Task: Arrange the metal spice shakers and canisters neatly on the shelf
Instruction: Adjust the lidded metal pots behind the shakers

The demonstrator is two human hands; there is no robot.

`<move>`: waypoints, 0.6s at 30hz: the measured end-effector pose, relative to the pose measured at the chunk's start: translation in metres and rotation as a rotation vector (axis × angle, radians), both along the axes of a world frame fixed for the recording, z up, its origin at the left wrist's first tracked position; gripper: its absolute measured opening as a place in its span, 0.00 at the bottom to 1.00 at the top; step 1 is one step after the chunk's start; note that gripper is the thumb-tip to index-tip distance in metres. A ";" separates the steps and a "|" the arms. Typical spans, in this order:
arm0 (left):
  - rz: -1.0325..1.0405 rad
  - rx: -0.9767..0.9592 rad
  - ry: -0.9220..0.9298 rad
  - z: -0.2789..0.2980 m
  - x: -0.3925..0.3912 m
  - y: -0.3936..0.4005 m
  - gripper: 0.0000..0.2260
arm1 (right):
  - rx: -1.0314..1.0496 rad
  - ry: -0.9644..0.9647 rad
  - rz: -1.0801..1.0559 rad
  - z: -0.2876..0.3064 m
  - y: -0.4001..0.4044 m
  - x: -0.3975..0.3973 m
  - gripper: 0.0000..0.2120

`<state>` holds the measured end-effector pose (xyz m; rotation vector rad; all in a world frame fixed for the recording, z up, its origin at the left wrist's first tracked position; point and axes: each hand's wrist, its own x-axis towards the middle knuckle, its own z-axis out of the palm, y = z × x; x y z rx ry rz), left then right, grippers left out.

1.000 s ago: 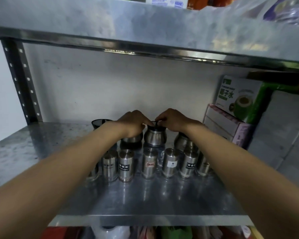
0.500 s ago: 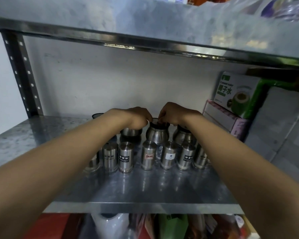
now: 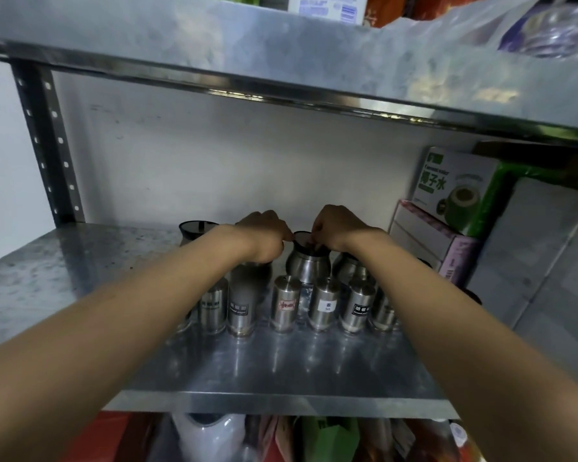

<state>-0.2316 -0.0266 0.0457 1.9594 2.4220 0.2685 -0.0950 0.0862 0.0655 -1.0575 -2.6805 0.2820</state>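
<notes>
Behind the shakers (image 3: 326,303), hands (image 3: 302,230) grip canister (image 3: 307,261)

Six small labelled shakers (image 3: 285,303) can be counted in the front row on the shelf (image 3: 281,400), with a seventh partly hidden behind the left arm. Four rounder canisters are seen behind them: one at far left (image 3: 194,229), one under the left hand (image 3: 266,233), one in the middle (image 3: 307,261), one under the right wrist (image 3: 346,266). Two hands are counted, the other being the right hand (image 3: 336,225). Two boxes are stacked at right: a green one (image 3: 457,191) on a pink one (image 3: 427,238).
</notes>
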 end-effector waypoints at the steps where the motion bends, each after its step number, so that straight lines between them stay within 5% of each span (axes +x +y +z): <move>1: 0.007 -0.005 0.007 -0.001 -0.001 0.002 0.23 | 0.006 0.006 -0.002 -0.001 0.001 0.000 0.10; 18: 0.028 -0.074 0.067 -0.001 -0.007 0.019 0.32 | 0.016 0.035 -0.070 -0.006 0.000 -0.002 0.11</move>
